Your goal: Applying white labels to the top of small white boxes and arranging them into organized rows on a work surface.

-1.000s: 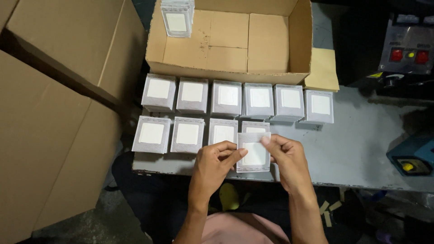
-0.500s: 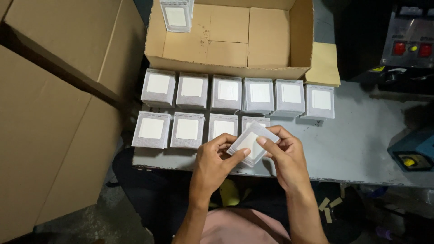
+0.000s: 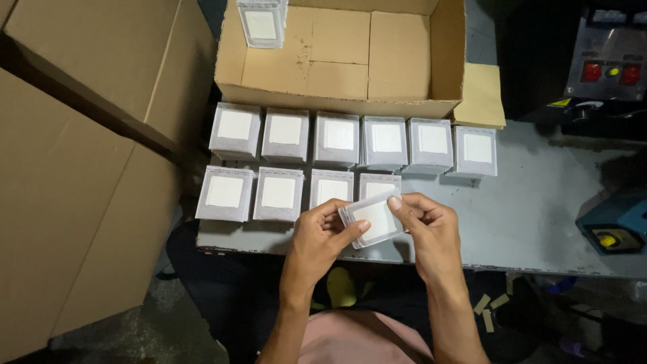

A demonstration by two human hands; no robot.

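Both hands: left hand & right hand pinch one small stack of white pouches — fingers closed on its edges.
Far of it: two rows of stacks on grey table.
Far edge: open carton.

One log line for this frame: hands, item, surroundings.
left hand: holds packet | right hand: holds same packet | packet: tilted, above table edge | beside: packet stacks, open box

Setting: packing workshop. Evidence: worn grey metal workbench; on it, an open cardboard carton at the far edge; rows of identical white pouch stacks just before the carton; large cartons left of it; a red-buttoned machine to its right.
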